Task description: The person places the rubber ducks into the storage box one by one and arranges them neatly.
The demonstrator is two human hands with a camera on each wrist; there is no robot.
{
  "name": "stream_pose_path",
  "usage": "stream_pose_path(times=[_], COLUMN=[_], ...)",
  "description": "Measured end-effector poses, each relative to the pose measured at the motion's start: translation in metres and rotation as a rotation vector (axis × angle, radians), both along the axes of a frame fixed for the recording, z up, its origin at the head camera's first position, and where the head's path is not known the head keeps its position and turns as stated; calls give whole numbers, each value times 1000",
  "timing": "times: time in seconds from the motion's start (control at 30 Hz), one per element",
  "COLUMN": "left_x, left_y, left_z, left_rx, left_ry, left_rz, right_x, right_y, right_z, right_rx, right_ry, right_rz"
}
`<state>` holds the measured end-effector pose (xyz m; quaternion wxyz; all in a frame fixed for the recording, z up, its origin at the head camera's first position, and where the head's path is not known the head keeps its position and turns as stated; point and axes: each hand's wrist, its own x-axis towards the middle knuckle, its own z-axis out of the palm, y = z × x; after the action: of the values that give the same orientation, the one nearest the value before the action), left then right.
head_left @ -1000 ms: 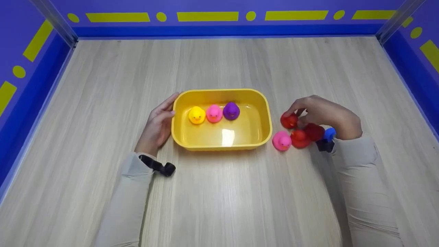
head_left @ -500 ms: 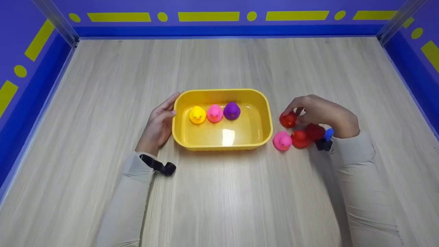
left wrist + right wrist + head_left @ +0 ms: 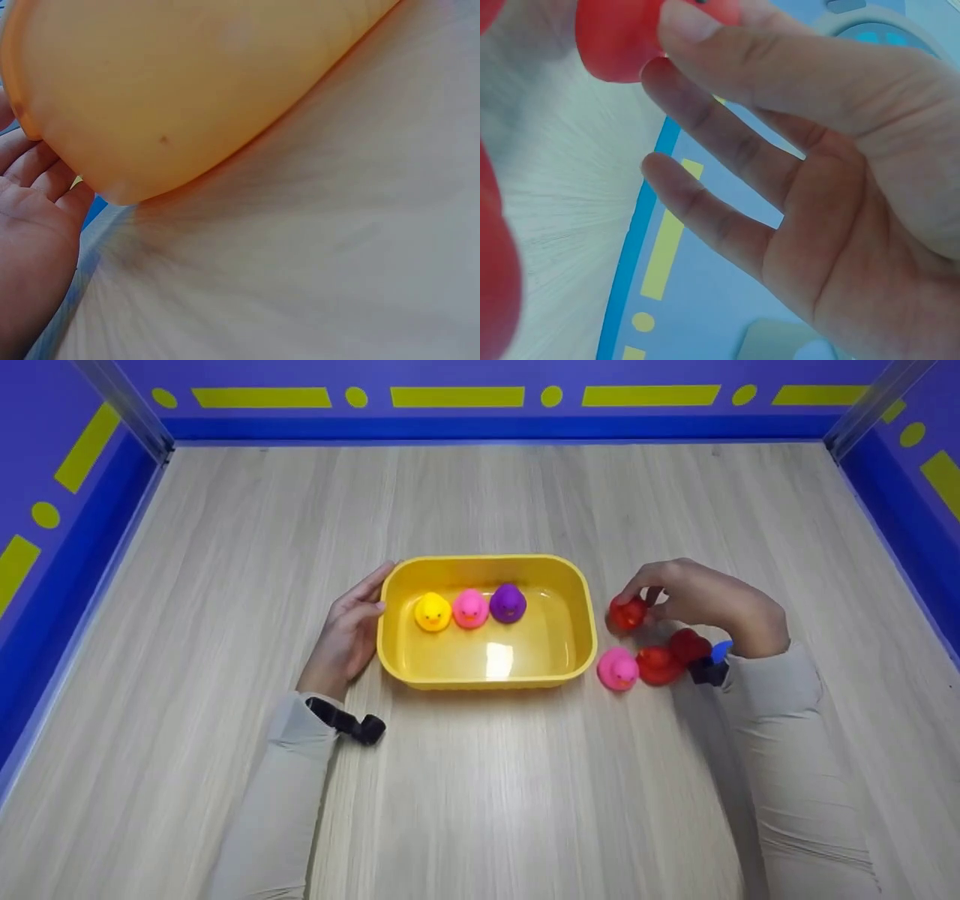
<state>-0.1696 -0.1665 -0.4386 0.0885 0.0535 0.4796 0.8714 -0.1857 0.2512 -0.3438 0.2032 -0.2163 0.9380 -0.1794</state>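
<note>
A yellow plastic tub (image 3: 487,682) holds three rubber ducks in a row: a yellow duck (image 3: 433,613), a pink duck (image 3: 470,609) and a purple duck (image 3: 508,604). My left hand (image 3: 345,634) rests against the tub's left end, fingers extended along the outer wall, thumb tip at the rim. In the left wrist view these fingers (image 3: 45,169) run partly behind the tub wall. To the right of the tub, my right hand (image 3: 694,596) pinches a red duck (image 3: 627,615) between thumb and fingers. The right wrist view shows its other fingers (image 3: 705,206) extended.
Below the right hand, another pink duck (image 3: 619,669), a red duck (image 3: 660,664) and a darker red duck (image 3: 688,646) stand close together. A blue thing (image 3: 721,651) is mostly hidden by the right wrist. Blue walls (image 3: 495,427) edge the wooden tabletop (image 3: 480,502).
My right hand has risen a little, and the pinched red duck has shifted slightly up and left, away from the other ducks. The left hand and tub hold their place.
</note>
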Motion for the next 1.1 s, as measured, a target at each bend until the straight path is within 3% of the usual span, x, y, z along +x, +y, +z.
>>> stream_pose_path(times=[0.43, 1.1], left_x=[1, 0], left_y=[-1, 0], left_z=[0, 0], left_rx=[-6, 18], left_ry=[-4, -2], left_rz=[-10, -3], right_x=[-4, -9], right_y=[-8, -22], right_z=[14, 37], right_rx=[-26, -45], right_ry=[96, 114], right_rz=[96, 107])
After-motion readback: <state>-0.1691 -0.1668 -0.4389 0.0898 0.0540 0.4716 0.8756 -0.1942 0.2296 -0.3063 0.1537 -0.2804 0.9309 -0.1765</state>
